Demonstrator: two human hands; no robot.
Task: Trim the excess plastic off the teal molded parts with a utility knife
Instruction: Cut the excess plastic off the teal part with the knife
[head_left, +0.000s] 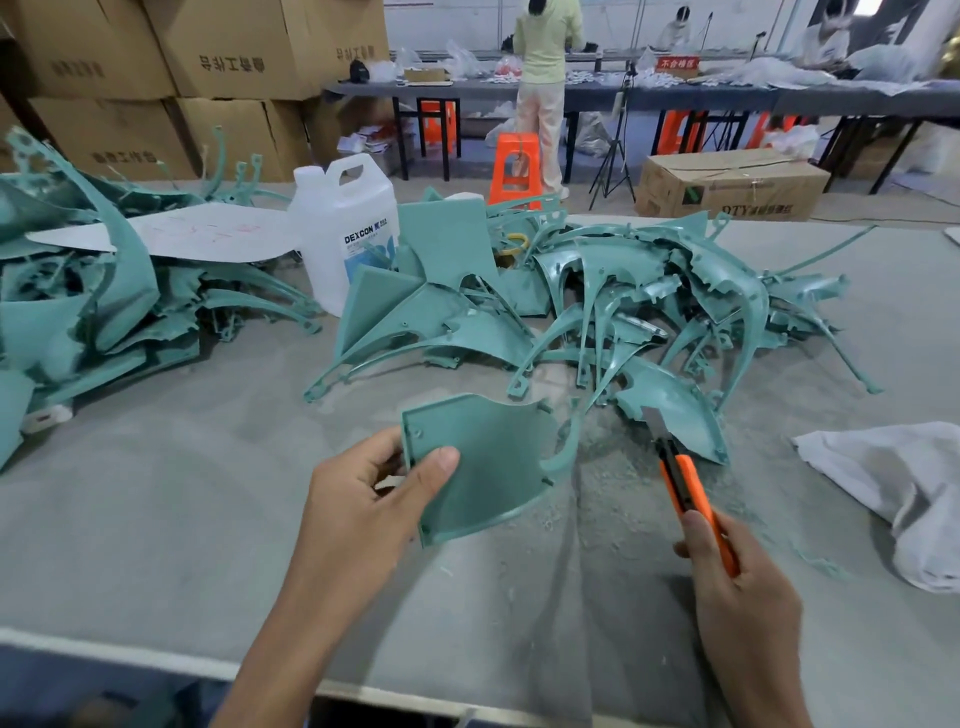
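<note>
My left hand (363, 499) pinches a flat teal molded part (488, 462) by its left edge, thumb on top, holding it just above the grey table. The part has a curved rim with a thin arc of plastic at its right side. My right hand (737, 582) grips an orange and black utility knife (691, 493), its blade extended and pointing up and away, a short way right of the part and apart from it. Teal shavings lie on the table between the two hands.
A heap of teal parts (649, 312) lies behind the hands, another heap (78, 312) at the left. A white DEXCON jug (348, 228) stands between them. A white cloth (893, 483) lies at the right. Cardboard boxes (208, 52), a person and tables stand beyond.
</note>
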